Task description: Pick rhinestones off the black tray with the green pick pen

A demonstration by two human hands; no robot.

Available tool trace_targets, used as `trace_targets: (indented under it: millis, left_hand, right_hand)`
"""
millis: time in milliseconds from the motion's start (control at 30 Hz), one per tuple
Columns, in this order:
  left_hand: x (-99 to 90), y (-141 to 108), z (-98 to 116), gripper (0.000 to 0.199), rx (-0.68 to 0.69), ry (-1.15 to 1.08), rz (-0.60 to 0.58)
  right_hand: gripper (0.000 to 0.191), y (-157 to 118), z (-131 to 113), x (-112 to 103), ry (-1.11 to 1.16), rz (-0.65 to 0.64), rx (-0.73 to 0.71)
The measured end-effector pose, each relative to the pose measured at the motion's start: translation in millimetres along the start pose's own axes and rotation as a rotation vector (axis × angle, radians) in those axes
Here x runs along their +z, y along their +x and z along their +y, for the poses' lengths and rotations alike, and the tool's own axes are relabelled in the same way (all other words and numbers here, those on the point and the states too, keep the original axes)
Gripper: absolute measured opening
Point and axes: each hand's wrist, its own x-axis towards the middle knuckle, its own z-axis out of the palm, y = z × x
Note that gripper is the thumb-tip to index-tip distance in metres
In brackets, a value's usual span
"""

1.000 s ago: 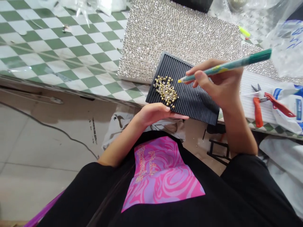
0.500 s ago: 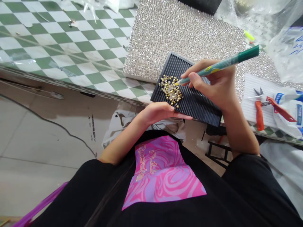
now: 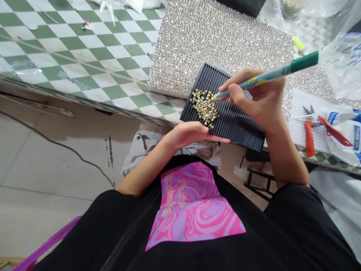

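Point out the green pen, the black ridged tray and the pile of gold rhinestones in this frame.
green pen (image 3: 270, 73), head view, on the middle of its barrel.
black ridged tray (image 3: 237, 122), head view, on a bare ridged part right of the stones.
pile of gold rhinestones (image 3: 205, 107), head view, on the middle of the pile.

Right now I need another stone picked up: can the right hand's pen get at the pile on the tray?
Probably yes. The right hand holds the pen with its tip at the edge of the stones; nothing lies between.
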Motion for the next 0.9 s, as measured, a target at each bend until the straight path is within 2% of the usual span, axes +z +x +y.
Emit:
trace_targets:
  millis: [233, 433, 533, 600, 667, 767, 900]
  left_hand:
    - [0.6, 0, 0, 0.033, 0.004, -0.027, -0.006]
    - [-4.9, 0, -2, 0.016, 0.017, -0.027, -0.045]
    - [-7.6, -1, -4, 0.012, 0.017, 0.0, -0.052]
    - [-7.4, -1, -4, 0.016, 0.015, 0.0, -0.045]
    - [-5.8, -2, -3, 0.022, 0.007, 0.009, -0.028]
    - [-3.7, -2, -2, 0.024, 0.003, 0.016, 0.001]
    - [-6.4, -3, -3, 0.02, 0.008, 0.009, 0.031]
  right_hand:
    - [0.022, -2, 1, -1, -0.047, -0.039, 0.078]
    - [0.012, -2, -1, -8, 0.057, 0.031, -0.041]
    - [0.011, -15, 0, -28, 0.039, 0.177, -0.048]
    - [0.007, -32, 5, -48, 0.004, 0.327, -0.056]
    - [0.011, -56, 12, -70, -0.047, 0.472, -0.072]
    - [0.016, -97, 25, -99, -0.139, 0.651, -0.002]
    - [0.02, -140, 39, -121, -0.18, 0.782, 0.132]
